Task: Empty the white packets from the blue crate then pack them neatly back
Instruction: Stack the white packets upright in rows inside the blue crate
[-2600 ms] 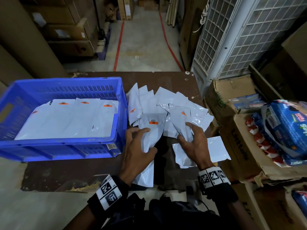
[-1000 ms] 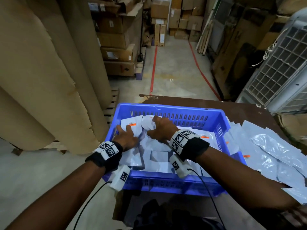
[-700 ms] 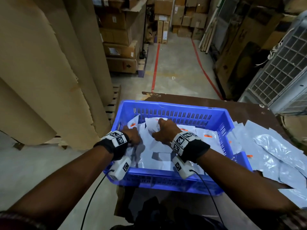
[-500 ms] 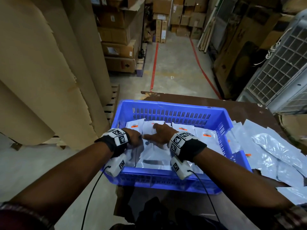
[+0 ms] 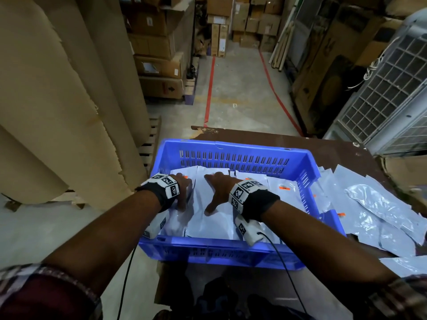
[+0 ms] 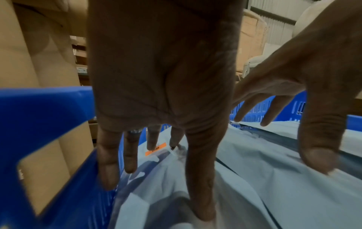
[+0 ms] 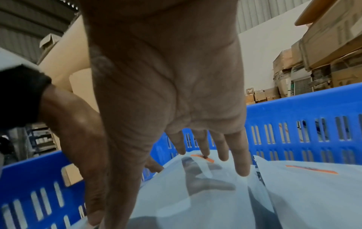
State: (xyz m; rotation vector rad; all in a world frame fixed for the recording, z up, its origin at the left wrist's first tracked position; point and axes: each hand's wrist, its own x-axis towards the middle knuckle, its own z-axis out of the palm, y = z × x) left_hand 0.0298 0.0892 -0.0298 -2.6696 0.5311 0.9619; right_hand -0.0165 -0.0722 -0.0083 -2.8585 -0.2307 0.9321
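With spread fingers (image 5: 217,176) flattening white packets (image 5: 215,218) in the blue crate (image 5: 233,155), slippery packets could be shifted toward 3 o'clock.

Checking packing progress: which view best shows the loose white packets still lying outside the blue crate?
The head view. It shows the loose white packets heaped on the table right of the blue crate. Both wrist views sit inside the crate and show only packets already in it under the left hand and right hand.

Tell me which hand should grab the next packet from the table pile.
Probably the right hand: the loose pile lies right of the crate, on its side. The left hand lies flat at the crate's far left.
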